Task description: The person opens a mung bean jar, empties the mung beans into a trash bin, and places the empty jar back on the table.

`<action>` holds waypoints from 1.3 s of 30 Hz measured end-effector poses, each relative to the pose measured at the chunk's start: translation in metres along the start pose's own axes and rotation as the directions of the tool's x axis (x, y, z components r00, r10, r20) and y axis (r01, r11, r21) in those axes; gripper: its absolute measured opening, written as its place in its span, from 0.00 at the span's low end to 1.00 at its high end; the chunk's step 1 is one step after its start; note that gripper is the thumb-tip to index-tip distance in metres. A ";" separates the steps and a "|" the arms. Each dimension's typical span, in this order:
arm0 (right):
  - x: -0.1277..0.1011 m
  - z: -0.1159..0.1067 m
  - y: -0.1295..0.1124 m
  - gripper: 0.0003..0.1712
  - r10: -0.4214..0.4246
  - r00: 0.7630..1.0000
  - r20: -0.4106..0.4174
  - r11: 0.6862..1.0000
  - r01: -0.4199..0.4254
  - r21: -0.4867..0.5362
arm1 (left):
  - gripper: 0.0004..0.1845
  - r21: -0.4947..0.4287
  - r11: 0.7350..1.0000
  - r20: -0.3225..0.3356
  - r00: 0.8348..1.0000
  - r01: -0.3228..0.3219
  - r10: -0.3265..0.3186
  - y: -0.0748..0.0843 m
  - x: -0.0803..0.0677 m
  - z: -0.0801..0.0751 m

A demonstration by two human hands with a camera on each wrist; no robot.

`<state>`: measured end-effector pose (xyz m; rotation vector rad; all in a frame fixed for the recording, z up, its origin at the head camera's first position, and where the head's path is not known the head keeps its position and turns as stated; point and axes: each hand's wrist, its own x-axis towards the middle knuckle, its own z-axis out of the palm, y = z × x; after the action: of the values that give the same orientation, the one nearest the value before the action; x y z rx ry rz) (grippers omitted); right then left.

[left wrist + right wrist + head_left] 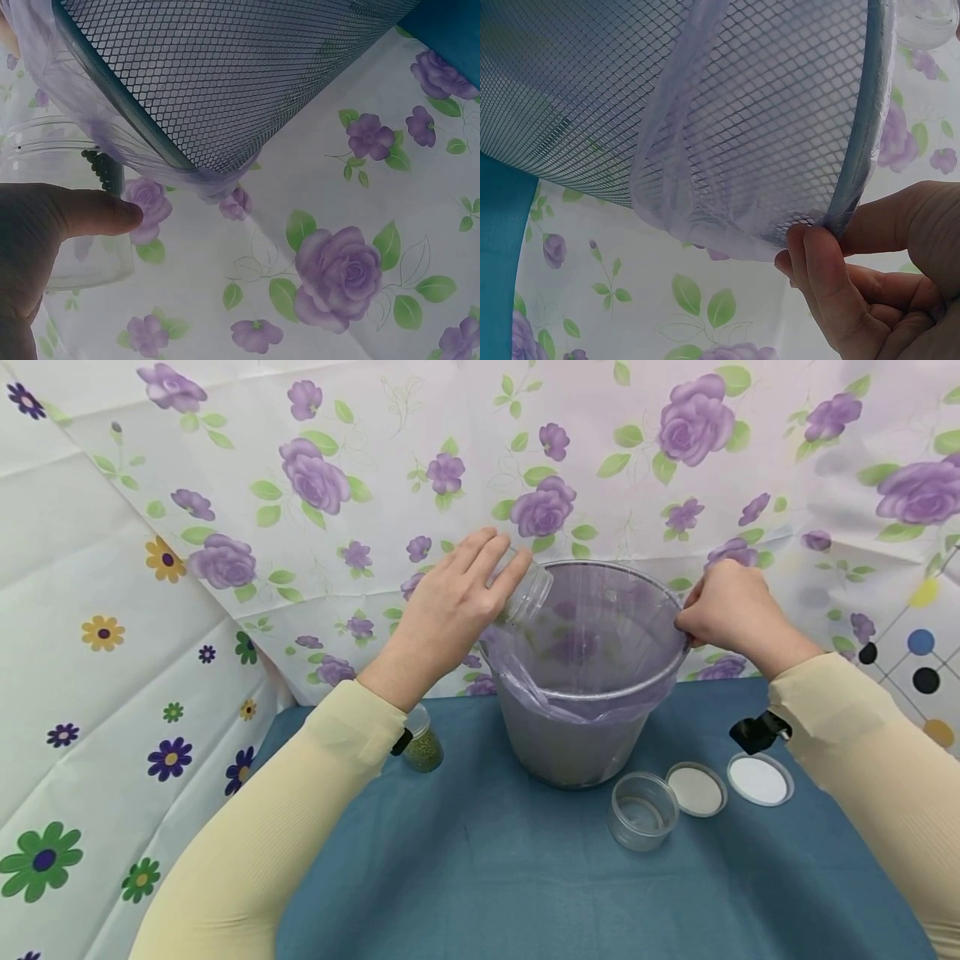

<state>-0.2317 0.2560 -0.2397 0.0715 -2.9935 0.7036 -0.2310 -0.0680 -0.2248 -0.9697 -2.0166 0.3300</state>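
My left hand [461,589] grips a clear jar [534,592], tilted with its mouth over the left rim of a mesh waste bin [572,756]. In the left wrist view the thumb [101,212] lies along the jar, and a small dark clump [105,172] shows near its mouth. A thin purple bag [517,681] lines the bin and folds over its rim. At the right side, my right hand [727,610] pinches the rim and bag between thumb and fingers [825,262]. The bin stands upright; its bottom inside is hidden.
Beneath my left wrist stands a lidded jar of green bits [424,750]. Before the bin, an open clear tub [642,814] sits near two round lids, one greyish [696,790] and one white [760,779]. A flowered sheet [420,468] hangs behind the blue-covered table [480,877].
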 end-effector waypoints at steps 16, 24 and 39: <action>-0.001 -0.001 -0.001 0.11 0.006 1.000 -0.002 1.000 -0.006 0.002 | 0.31 -0.008 0.999 0.018 0.999 -0.044 0.045 0.001 0.001 -0.001; 0.000 -0.001 -0.001 0.11 -0.001 1.000 -0.005 1.000 0.001 -0.007 | 0.30 -0.030 0.998 0.003 0.998 -0.063 0.063 0.003 0.001 -0.002; 0.000 -0.001 -0.001 0.12 -0.003 1.000 0.000 1.000 0.003 -0.020 | 0.31 0.024 0.997 0.042 0.997 -0.070 0.069 0.005 0.002 -0.001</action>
<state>-0.2313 0.2552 -0.2387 0.0756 -2.9990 0.6734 -0.2285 -0.0632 -0.2262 -1.0262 -2.0137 0.4152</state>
